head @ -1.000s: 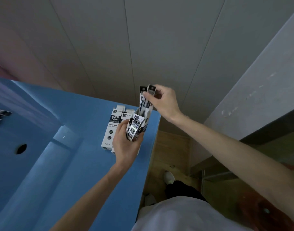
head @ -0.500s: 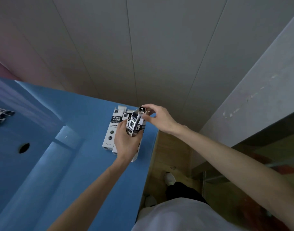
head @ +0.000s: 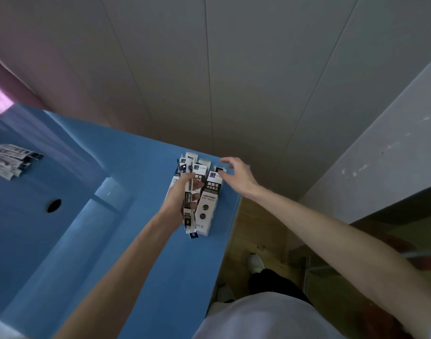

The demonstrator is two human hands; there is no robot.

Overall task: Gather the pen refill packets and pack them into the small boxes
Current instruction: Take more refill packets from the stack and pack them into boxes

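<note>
Several small white-and-black boxes lie side by side near the right edge of the blue table. My left hand hovers over them and grips a bunch of long narrow pen refill packets, whose lower ends stick out toward me. My right hand hangs just right of the top end of the nearest box, fingers spread and relaxed, holding nothing. More refill packets lie in a loose pile at the table's far left.
The blue table has a round hole at the left and a raised step across its middle. Its right edge drops to a wooden floor, where my shoe stands. A grey wall panel runs behind the table.
My right hand let go of the packets at the box top and drew off to the right, open. The box now lies flat among the others. My left hand now holds a bunch of packets.
</note>
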